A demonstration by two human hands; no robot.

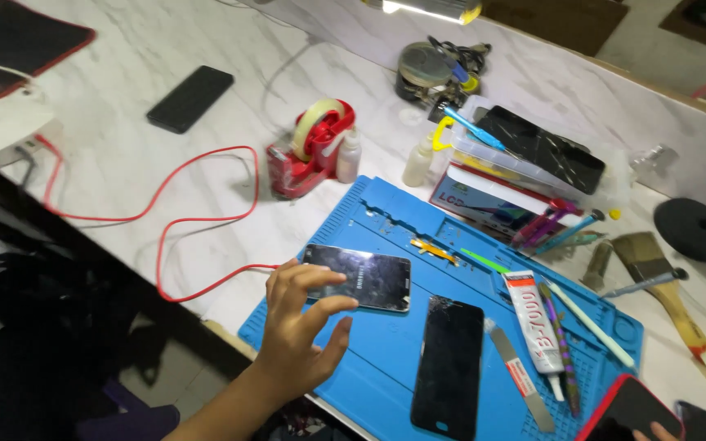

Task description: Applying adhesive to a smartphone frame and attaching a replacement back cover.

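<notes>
left hand (300, 327) | fingers (332, 306) spread, closing on near end of cracked smartphone (361, 278) | phone flat on blue repair mat (386, 359), long axis left-right, body to the right of the hand | right hand (659, 431) at frame edge on red-cased phone (627, 412), grip unclear, well apart
</notes>
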